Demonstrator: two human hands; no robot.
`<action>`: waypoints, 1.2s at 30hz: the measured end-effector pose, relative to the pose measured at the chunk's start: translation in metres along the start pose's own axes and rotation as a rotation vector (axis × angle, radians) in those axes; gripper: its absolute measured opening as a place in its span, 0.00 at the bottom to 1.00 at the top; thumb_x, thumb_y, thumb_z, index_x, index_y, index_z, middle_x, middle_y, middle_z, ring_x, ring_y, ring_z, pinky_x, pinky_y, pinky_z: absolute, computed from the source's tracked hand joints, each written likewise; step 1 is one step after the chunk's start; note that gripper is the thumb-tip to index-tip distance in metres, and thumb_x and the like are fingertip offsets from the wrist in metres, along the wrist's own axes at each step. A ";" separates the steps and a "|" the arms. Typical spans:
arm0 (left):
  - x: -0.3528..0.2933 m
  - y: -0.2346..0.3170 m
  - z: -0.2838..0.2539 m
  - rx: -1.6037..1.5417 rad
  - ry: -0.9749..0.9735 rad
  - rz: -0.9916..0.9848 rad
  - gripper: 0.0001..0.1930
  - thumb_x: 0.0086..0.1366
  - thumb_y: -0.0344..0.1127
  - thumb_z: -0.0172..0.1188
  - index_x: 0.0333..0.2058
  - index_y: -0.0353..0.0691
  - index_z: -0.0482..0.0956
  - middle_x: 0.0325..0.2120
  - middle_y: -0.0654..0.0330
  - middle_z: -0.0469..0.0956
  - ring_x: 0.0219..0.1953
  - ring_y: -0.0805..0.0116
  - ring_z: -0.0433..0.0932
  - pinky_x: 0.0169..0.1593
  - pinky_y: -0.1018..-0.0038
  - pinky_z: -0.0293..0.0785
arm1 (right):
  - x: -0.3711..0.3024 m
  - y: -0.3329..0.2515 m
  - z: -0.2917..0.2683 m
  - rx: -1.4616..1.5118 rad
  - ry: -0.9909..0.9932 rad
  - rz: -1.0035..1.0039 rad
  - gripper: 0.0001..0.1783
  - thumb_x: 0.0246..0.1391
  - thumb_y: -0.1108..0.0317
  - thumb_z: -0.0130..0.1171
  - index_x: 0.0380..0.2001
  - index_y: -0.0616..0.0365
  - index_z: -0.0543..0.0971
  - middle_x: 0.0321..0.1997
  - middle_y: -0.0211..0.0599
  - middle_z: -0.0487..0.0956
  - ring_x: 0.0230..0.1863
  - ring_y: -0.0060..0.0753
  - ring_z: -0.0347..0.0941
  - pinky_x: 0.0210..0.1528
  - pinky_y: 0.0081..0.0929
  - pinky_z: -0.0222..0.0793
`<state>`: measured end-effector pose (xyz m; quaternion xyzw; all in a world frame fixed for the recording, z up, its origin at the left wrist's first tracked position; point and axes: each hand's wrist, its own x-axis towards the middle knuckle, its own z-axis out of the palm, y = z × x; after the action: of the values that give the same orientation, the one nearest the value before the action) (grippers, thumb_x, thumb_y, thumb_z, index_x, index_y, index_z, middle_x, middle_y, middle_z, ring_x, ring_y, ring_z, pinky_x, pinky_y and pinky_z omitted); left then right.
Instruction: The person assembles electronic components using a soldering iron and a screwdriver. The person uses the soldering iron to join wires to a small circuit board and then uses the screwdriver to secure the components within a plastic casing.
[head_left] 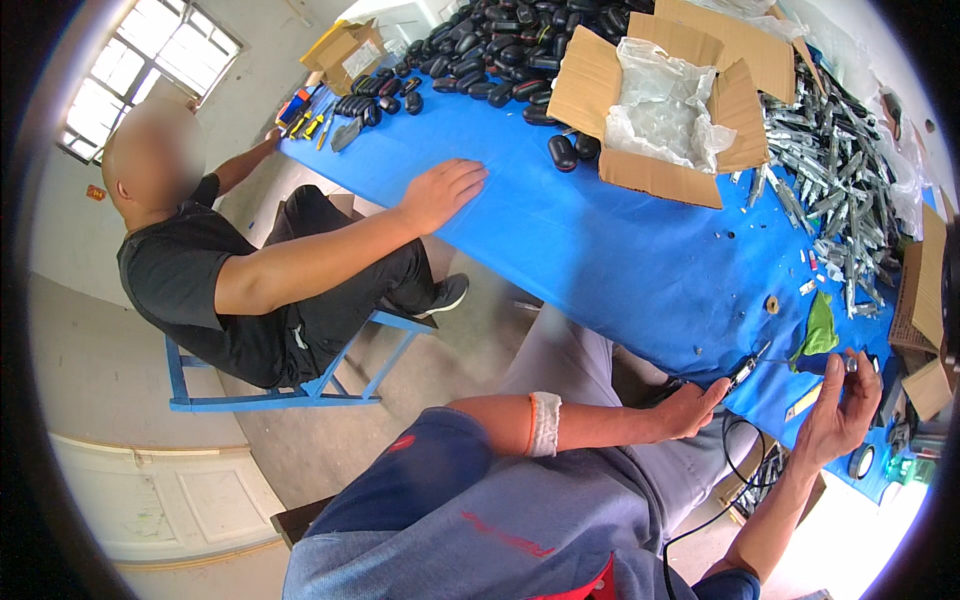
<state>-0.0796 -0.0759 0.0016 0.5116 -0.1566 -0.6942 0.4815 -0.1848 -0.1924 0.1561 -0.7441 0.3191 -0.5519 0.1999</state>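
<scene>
My left hand [693, 408] is closed on a slim silver-and-black metal piece [743, 374], which sticks up past the fingertips at the table's near edge. My right hand [838, 412] grips a screwdriver with a dark blue handle [818, 363] by its back end. Its thin shaft points left, toward the metal piece; whether the tip touches it I cannot tell. Just behind the handle lies a crumpled green cloth [820, 325]. A small brown ring [771, 304] rests on the blue-covered table [620, 255] farther back.
Silver metal pieces [835, 190] are heaped at the right. An open carton [660, 185] with plastic lining stands mid-table, before a pile of black oval cases [500, 45]. A co-worker [190, 270] sits at left, one hand on the table. A black cable [690, 530] hangs beside my lap.
</scene>
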 end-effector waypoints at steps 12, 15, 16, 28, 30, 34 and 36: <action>-0.012 0.014 -0.002 -0.096 -0.113 -0.200 0.35 0.53 0.78 0.41 0.19 0.46 0.65 0.11 0.68 0.62 0.09 0.76 0.56 0.13 0.78 0.47 | -0.002 0.001 0.000 -0.006 0.021 0.015 0.17 0.50 0.78 0.61 0.45 0.64 0.74 0.40 0.39 0.76 0.39 0.25 0.72 0.39 0.19 0.69; -0.012 0.014 0.001 -0.107 -0.073 -0.175 0.37 0.54 0.78 0.38 0.17 0.45 0.64 0.07 0.67 0.58 0.07 0.76 0.55 0.12 0.77 0.48 | -0.002 0.001 0.000 -0.004 0.025 0.016 0.17 0.50 0.78 0.62 0.45 0.64 0.74 0.40 0.39 0.76 0.40 0.25 0.72 0.40 0.19 0.70; -0.016 0.019 0.001 -0.093 -0.070 -0.166 0.37 0.54 0.78 0.37 0.16 0.44 0.64 0.06 0.67 0.57 0.06 0.75 0.55 0.12 0.77 0.48 | -0.001 0.001 -0.001 -0.006 0.029 0.029 0.17 0.50 0.78 0.62 0.45 0.64 0.73 0.40 0.38 0.76 0.40 0.25 0.72 0.40 0.19 0.70; -0.020 0.029 -0.011 -0.209 -0.269 -0.248 0.36 0.55 0.77 0.35 0.16 0.46 0.62 0.05 0.69 0.55 0.06 0.76 0.52 0.15 0.76 0.49 | -0.002 0.004 -0.003 0.012 0.016 0.059 0.16 0.51 0.77 0.61 0.44 0.64 0.73 0.40 0.38 0.76 0.39 0.24 0.72 0.40 0.19 0.70; -0.020 0.029 -0.013 -0.253 -0.306 -0.282 0.36 0.56 0.77 0.36 0.16 0.46 0.62 0.05 0.69 0.55 0.07 0.76 0.51 0.17 0.76 0.49 | -0.003 0.003 -0.003 0.010 0.016 0.070 0.16 0.51 0.77 0.61 0.44 0.64 0.73 0.40 0.38 0.76 0.39 0.24 0.72 0.40 0.20 0.70; -0.024 0.031 -0.013 -0.191 -0.299 -0.234 0.35 0.56 0.77 0.36 0.16 0.47 0.62 0.07 0.69 0.57 0.08 0.77 0.50 0.19 0.75 0.48 | -0.001 0.002 -0.001 0.012 0.003 0.067 0.16 0.51 0.77 0.62 0.44 0.64 0.73 0.41 0.38 0.76 0.40 0.25 0.72 0.40 0.20 0.70; -0.025 0.032 -0.009 -0.151 -0.214 -0.220 0.35 0.55 0.77 0.37 0.17 0.47 0.63 0.08 0.69 0.57 0.09 0.77 0.51 0.19 0.75 0.48 | 0.000 0.000 0.000 0.034 -0.013 0.072 0.16 0.51 0.77 0.62 0.44 0.64 0.74 0.41 0.38 0.76 0.40 0.26 0.72 0.41 0.20 0.70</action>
<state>-0.0549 -0.0681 0.0350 0.4112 -0.0976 -0.8031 0.4200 -0.1849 -0.1921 0.1563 -0.7322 0.3348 -0.5448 0.2345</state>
